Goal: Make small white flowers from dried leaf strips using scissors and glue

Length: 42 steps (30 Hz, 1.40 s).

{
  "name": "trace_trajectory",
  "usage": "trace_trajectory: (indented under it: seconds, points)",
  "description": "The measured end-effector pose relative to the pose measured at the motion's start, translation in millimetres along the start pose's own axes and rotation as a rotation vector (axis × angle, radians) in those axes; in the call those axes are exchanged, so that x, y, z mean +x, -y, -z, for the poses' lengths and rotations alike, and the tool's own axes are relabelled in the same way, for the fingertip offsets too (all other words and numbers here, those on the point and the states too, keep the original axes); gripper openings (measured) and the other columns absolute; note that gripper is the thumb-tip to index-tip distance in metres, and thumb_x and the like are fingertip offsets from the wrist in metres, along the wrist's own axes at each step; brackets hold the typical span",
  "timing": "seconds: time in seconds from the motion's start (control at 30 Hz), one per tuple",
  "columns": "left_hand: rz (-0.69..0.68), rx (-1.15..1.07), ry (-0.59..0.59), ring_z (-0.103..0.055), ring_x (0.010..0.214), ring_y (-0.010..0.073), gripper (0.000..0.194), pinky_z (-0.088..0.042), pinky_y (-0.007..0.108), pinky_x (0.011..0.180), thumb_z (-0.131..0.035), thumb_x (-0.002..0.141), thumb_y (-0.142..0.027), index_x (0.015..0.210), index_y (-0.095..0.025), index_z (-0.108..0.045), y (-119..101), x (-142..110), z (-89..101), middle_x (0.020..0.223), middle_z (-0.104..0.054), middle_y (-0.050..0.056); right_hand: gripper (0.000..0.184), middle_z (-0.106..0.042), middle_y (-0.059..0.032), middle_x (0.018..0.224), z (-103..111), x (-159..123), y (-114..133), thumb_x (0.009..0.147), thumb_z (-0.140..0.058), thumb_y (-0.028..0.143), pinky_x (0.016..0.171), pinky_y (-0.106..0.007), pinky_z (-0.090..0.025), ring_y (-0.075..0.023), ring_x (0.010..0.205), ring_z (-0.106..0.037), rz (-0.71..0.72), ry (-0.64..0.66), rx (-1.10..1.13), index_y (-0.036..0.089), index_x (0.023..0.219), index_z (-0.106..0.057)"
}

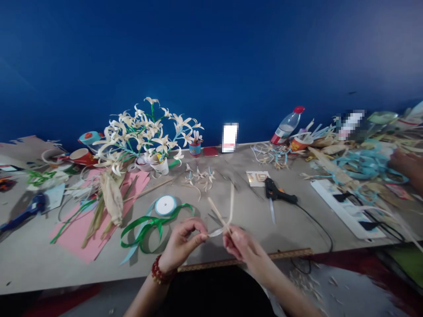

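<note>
My left hand [183, 243], with a red bead bracelet on the wrist, pinches one end of thin pale straw strips [222, 215] near the table's front edge. My right hand [238, 243] pinches the same strips where they cross, and two ends stick up above it. Just left of my hands lies a green ribbon [145, 226] trailing from its white spool [165, 205]. A black glue gun [276, 192] lies to the right, behind my hands.
A bunch of pale straw flowers [145, 132] stands in cups at the back left. Pink paper [95, 220] holds dried husks. A plastic bottle [287, 125], blue strips [363, 165] and another person's hand [408, 166] are at the right. A ruler [284, 254] lies along the front edge.
</note>
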<state>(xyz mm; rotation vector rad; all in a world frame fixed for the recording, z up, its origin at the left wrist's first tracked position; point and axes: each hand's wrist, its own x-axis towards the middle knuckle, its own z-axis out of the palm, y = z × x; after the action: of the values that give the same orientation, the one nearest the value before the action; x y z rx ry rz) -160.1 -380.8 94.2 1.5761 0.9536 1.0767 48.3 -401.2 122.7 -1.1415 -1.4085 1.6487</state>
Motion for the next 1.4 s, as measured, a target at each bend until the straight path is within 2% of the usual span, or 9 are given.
trace_trajectory:
  seconds: [0.1,0.2,0.33,0.5,0.67,0.83,1.03,1.27,1.4]
  points:
    - [-0.017,0.057,-0.022,-0.062,0.08,0.0184,0.015,-0.048,0.03,0.076,-0.065,0.088,-0.028,0.08,-0.015,-0.065,-5,-1,-6.1,0.08,-0.067,0.006,0.041,-0.06,-0.0036,0.077,-13,4,-4,0.099,-0.038,0.052,0.064,-0.027,-0.038,-0.0166,0.069,-0.052,0.132,-0.025,-0.368,0.019,0.085,-0.058]
    - [-0.071,0.078,-0.006,-0.061,0.079,0.0185,0.013,-0.049,0.029,0.075,-0.064,0.088,-0.027,0.082,-0.016,-0.066,-9,0,-7.6,0.08,-0.067,0.006,0.041,-0.065,-0.0071,0.08,-21,7,-5,0.102,-0.031,0.044,0.066,-0.029,-0.037,-0.0194,0.071,-0.057,0.187,-0.034,-0.564,0.019,0.091,-0.061]
    - [-0.106,0.086,0.004,-0.062,0.081,0.0193,0.007,-0.049,0.03,0.076,-0.064,0.088,-0.022,0.085,-0.016,-0.065,-11,-1,-6.2,0.081,-0.066,0.006,0.044,-0.064,-0.0054,0.07,-21,9,-4,0.103,-0.028,0.043,0.059,-0.028,-0.033,-0.0184,0.061,-0.057,0.182,-0.01,-0.649,0.018,0.095,-0.063]
    - [-0.115,0.092,-0.003,-0.061,0.082,0.0193,0.004,-0.049,0.03,0.077,-0.064,0.087,-0.02,0.087,-0.016,-0.065,-10,-3,-6.5,0.083,-0.065,0.006,0.045,-0.067,-0.0064,0.074,-19,7,-1,0.103,-0.029,0.044,0.06,-0.028,-0.033,-0.0196,0.065,-0.06,0.179,0.032,-0.668,0.017,0.109,-0.064]
    - [-0.132,0.051,0.021,-0.061,0.083,0.02,0.006,-0.049,0.031,0.078,-0.064,0.088,-0.022,0.087,-0.017,-0.065,-11,-4,-6.3,0.084,-0.065,0.007,0.045,-0.064,-0.0041,0.076,-19,6,-2,0.102,-0.03,0.047,0.063,-0.027,-0.034,-0.0181,0.069,-0.057,0.138,0.068,-0.507,0.019,0.089,-0.062]
    - [-0.119,0.049,0.063,-0.061,0.081,0.0202,0.012,-0.049,0.031,0.077,-0.063,0.088,-0.027,0.085,-0.016,-0.066,-10,-5,-3.3,0.083,-0.066,0.007,0.053,-0.044,0.0028,0.06,-17,5,-5,0.099,-0.031,0.056,0.056,-0.026,-0.03,-0.0126,0.057,-0.041,0.101,0.136,-0.283,0.02,0.063,-0.044]
    - [-0.075,0.036,0.057,-0.061,0.08,0.02,0.02,-0.047,0.031,0.076,-0.063,0.088,-0.034,0.081,-0.016,-0.066,-3,-5,1.4,0.082,-0.066,0.007,0.055,-0.04,0.0036,0.058,-13,-1,1,0.097,-0.033,0.061,0.052,-0.025,-0.03,-0.0105,0.054,-0.036,0.005,0.207,-0.045,0.02,0.063,-0.043]
    - [-0.074,0.067,0.075,-0.061,0.077,0.0199,0.026,-0.047,0.03,0.073,-0.063,0.088,-0.039,0.078,-0.016,-0.067,-1,-1,8.5,0.077,-0.068,0.007,0.052,-0.039,0.0054,0.054,-3,-7,5,0.093,-0.044,0.062,0.041,-0.022,-0.018,-0.0067,0.046,-0.029,-0.163,0.307,0.171,0.018,0.065,-0.045]
    - [-0.086,0.028,0.081,-0.061,0.077,0.0195,0.025,-0.047,0.031,0.073,-0.064,0.088,-0.038,0.077,-0.016,-0.065,8,1,14.6,0.077,-0.067,0.007,0.051,-0.037,0.0066,0.052,2,-11,8,0.09,-0.051,0.061,0.039,-0.021,-0.014,-0.0052,0.044,-0.026,-0.207,0.331,0.323,0.018,0.064,-0.044]
